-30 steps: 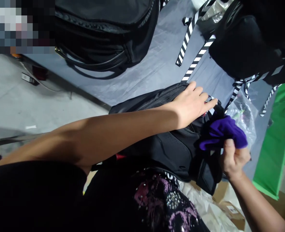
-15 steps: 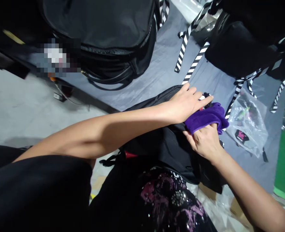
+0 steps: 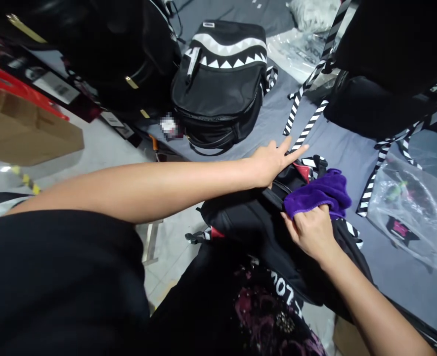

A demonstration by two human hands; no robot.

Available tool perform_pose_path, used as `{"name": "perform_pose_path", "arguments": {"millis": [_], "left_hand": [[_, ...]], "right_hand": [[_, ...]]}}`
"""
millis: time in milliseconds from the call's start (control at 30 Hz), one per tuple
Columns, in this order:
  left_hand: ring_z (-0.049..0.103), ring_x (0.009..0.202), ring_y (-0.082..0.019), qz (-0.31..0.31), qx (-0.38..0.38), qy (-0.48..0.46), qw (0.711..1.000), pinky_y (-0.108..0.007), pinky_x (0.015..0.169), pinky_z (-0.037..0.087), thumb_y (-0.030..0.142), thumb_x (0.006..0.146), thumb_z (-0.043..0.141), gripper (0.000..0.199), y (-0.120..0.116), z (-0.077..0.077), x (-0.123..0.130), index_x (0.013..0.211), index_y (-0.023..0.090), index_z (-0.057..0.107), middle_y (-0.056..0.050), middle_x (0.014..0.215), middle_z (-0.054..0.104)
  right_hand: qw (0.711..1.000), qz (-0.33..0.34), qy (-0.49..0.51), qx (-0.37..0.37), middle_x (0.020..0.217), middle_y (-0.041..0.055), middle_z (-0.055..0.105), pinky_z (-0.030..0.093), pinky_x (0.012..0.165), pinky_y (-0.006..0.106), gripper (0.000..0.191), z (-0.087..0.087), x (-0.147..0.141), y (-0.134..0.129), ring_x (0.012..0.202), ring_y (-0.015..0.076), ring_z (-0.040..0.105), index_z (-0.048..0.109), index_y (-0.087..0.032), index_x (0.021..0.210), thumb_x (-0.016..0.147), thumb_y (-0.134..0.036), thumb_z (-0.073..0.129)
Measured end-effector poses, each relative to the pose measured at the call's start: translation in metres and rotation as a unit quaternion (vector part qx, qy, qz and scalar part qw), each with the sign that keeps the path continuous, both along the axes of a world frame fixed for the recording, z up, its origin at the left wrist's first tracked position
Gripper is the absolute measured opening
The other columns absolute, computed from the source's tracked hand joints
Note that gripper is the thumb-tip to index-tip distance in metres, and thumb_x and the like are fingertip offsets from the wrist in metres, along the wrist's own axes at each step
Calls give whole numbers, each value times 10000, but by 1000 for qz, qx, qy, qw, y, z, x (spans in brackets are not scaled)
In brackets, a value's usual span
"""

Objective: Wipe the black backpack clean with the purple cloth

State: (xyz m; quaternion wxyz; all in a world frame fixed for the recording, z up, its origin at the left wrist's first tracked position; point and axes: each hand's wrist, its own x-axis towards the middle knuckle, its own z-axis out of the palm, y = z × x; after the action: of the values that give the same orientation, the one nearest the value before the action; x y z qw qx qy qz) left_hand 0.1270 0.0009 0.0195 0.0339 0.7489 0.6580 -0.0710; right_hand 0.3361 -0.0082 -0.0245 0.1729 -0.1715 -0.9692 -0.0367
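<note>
A black backpack [image 3: 240,217] lies in front of me at the table edge, with striped straps and red corner pieces showing. My right hand [image 3: 311,227] has its fingers closed on a purple cloth [image 3: 320,195], which bunches over the far side of the bag. My left hand [image 3: 274,160] lies at the backpack's upper part, to the left of the cloth. Its fingers are spread, with the index finger stretched out. Its thumb side is partly hidden, and nothing shows in its grasp.
Another black backpack [image 3: 222,84] with a white zigzag band lies beyond my left arm. More black bags stand at the left and upper right. A clear plastic bag [image 3: 415,212] lies on the grey cloth at the right. A cardboard box [image 3: 29,126] sits on the floor.
My view has shifted, showing more of the table's far side and the left floor. My left hand has drawn slightly away from the purple cloth, which my right hand still holds.
</note>
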Motion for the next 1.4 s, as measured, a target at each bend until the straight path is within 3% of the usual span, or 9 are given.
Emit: {"name": "perform_pose_path", "arguments": {"millis": [133, 367, 433, 567, 800, 967, 1133, 1267, 1400], "left_hand": [[508, 1121, -316, -35, 36, 8, 999, -366, 811, 511, 289, 697, 742, 1099, 0, -8, -5, 1517, 286, 12, -181, 1532, 238], [490, 1164, -316, -16, 73, -12, 997, -349, 806, 495, 237, 791, 641, 891, -8, -16, -6, 1509, 265, 114, -172, 1569, 154], [510, 1156, -310, 38, 70, -40, 996, -353, 820, 487, 269, 798, 652, 896, -10, -18, -6, 1509, 255, 108, -197, 1552, 176], [608, 995, -264, 105, 28, -99, 989, -339, 809, 482, 359, 807, 657, 935, -9, -20, -8, 1512, 243, 54, -181, 1337, 452], [620, 980, -264, 68, -56, -89, 992, -312, 777, 479, 267, 795, 641, 920, 3, -3, -10, 1507, 171, 67, -198, 1280, 462], [625, 968, -248, 35, -84, -125, 988, -292, 765, 469, 237, 790, 625, 866, 6, 4, -22, 1492, 190, 120, -183, 1263, 485], [562, 1133, -269, 28, -125, -124, 984, -300, 882, 446, 289, 742, 700, 1002, 22, 7, -29, 1508, 215, 58, -131, 1260, 561], [555, 1145, -271, 41, -173, -89, 980, -302, 905, 443, 304, 663, 774, 1139, 38, 13, -27, 1508, 163, 24, -142, 1266, 583], [565, 1135, -272, 31, -191, -78, 978, -297, 883, 451, 322, 683, 753, 1149, 40, 16, -28, 1510, 179, -32, -147, 1265, 586]], "right_hand": [[1000, -9, -10, 12, 743, 78, 651, 303, 788, 362, 126, -4, -1, 3, 753, 242, 552, 616, -144, 849, 895, -214, 521], [999, -12, -15, 29, 728, 73, 646, 308, 795, 358, 107, -7, -1, 6, 745, 234, 564, 611, -149, 840, 887, -210, 536], [999, -14, -24, 33, 732, 71, 648, 309, 799, 356, 108, -7, 1, 7, 748, 232, 568, 609, -151, 845, 890, -218, 537], [998, -11, -54, 41, 749, 77, 658, 301, 821, 370, 137, -3, 1, 10, 786, 245, 578, 613, -153, 857, 907, -237, 517], [992, -12, -126, 27, 724, 78, 648, 278, 777, 362, 238, 7, -15, 17, 763, 248, 572, 618, -158, 818, 930, -334, 504], [991, -19, -128, 29, 751, 91, 648, 270, 801, 369, 239, 8, -19, 17, 790, 257, 577, 621, -141, 831, 931, -324, 504], [993, -28, -118, 13, 701, 75, 634, 266, 759, 355, 277, 8, -23, 16, 739, 243, 569, 601, -161, 779, 939, -361, 492], [994, -36, -105, -6, 660, 54, 620, 244, 687, 341, 300, 8, -28, 15, 659, 230, 552, 585, -175, 749, 942, -378, 476], [996, -22, -78, -29, 659, 45, 612, 243, 678, 337, 245, 4, -29, 16, 668, 222, 561, 584, -173, 752, 920, -333, 505]]}}
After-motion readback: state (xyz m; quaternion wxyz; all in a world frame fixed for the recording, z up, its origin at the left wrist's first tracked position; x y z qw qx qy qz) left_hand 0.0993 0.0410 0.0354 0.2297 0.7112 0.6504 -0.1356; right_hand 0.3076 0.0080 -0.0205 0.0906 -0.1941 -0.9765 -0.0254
